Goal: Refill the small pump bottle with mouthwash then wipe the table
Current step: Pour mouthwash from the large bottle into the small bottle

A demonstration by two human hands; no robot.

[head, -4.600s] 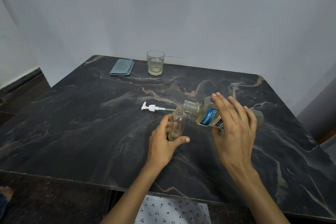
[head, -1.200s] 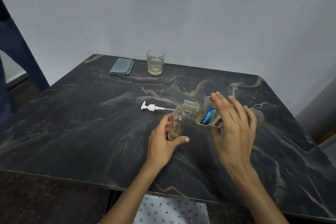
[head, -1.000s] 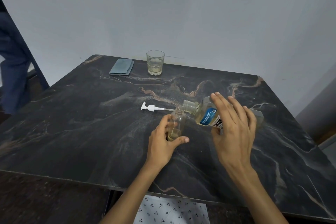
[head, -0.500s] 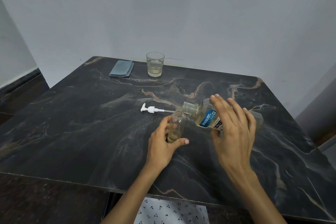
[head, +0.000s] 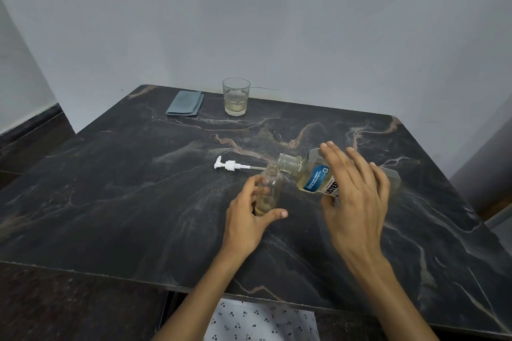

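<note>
left hand (head: 246,221) fingers grip small bottle (head: 268,188) | right hand (head: 357,199) fingers wrap mouthwash bottle (head: 307,174) — tilted

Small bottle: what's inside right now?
The small bottle holds a shallow layer of yellowish liquid at the bottom; the left hand hides part of its base, so exact level is unclear.

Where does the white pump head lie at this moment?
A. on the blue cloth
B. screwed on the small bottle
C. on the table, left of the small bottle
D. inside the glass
C: the white pump head lies flat on the table, left of the open small bottle that the left hand holds.
</note>
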